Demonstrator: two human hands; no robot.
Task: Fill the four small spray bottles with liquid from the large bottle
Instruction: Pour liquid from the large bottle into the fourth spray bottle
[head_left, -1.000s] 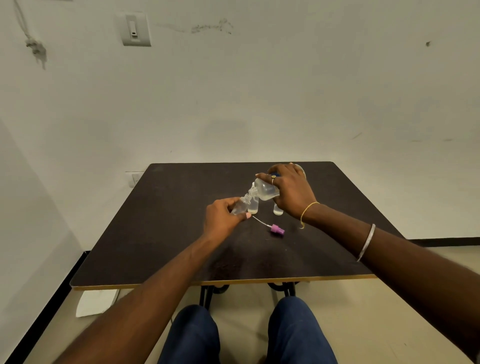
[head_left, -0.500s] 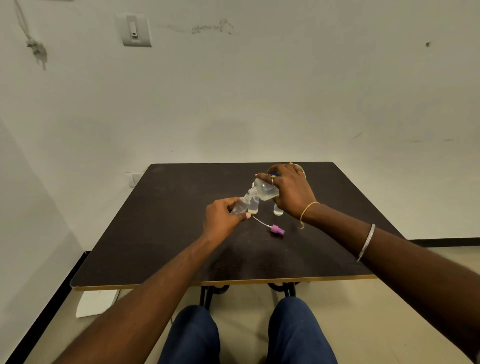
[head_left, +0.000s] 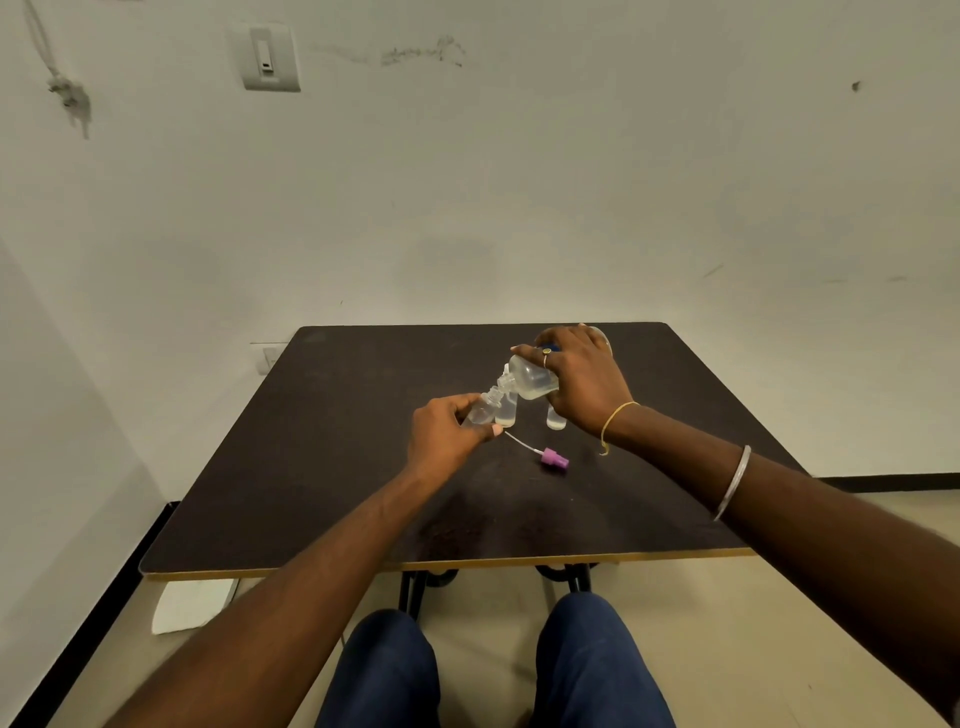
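Together, both hands (head_left: 447, 436) (head_left: 582, 384) tip large bottle (head_left: 530, 376) onto small bottle (head_left: 483, 410).

Off-white wall (head_left: 571, 182), scuffed, with 1 switch plate (head_left: 266, 56) high up and a knotted cord (head_left: 67, 93) hanging far left. Dark brown table (head_left: 337, 467), pale edge banding, black metal legs (head_left: 410, 592). Beige floor (head_left: 675, 623), black skirting (head_left: 78, 639), white sheet (head_left: 189, 605) lying below the table's left corner.

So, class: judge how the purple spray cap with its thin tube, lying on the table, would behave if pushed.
The purple spray cap lies on its side, so it would probably roll or pivot. Its thin white tube curves slightly, so likely flexible. Both look light.
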